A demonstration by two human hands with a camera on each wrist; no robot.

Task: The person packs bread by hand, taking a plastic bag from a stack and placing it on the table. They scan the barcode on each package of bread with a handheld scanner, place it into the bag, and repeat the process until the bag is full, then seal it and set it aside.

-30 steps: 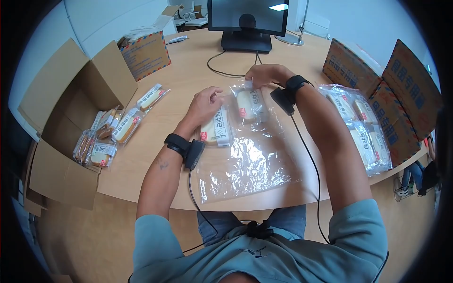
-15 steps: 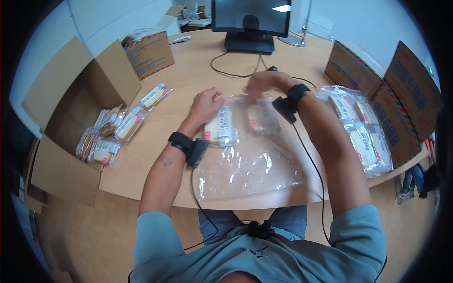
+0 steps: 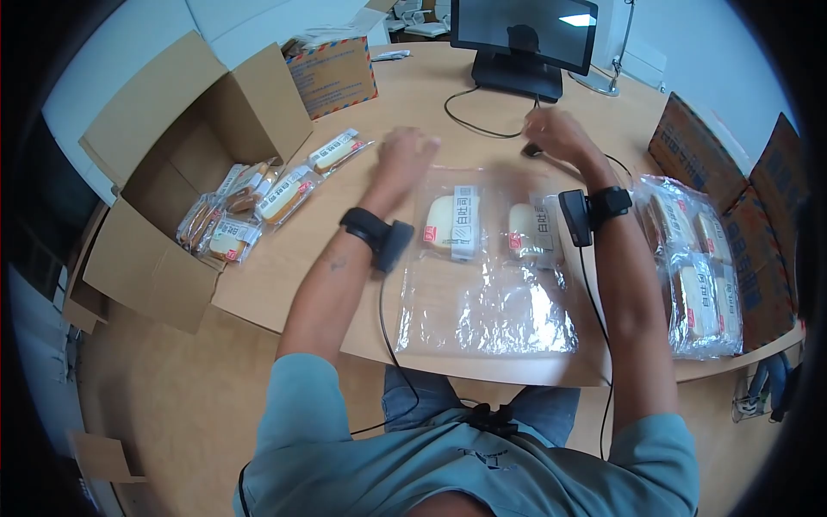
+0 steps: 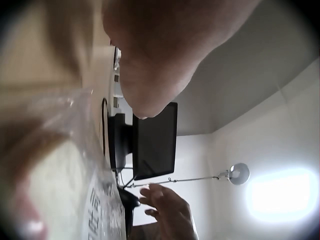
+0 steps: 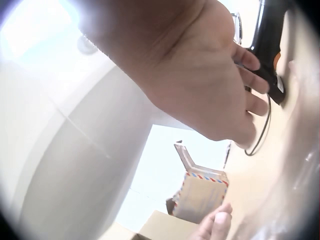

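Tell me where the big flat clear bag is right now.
In the head view, the clear bag lies near the front edge of the table, between the open cardboard box on the left and the bagged bread on the right.

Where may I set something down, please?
Pale tabletop is bare between the stripe-edged cardboard box and black cable, and, under the left forearm, between the wrapped breads at left and clear plastic bag. Bagged bread and brown cartons crowd the right.
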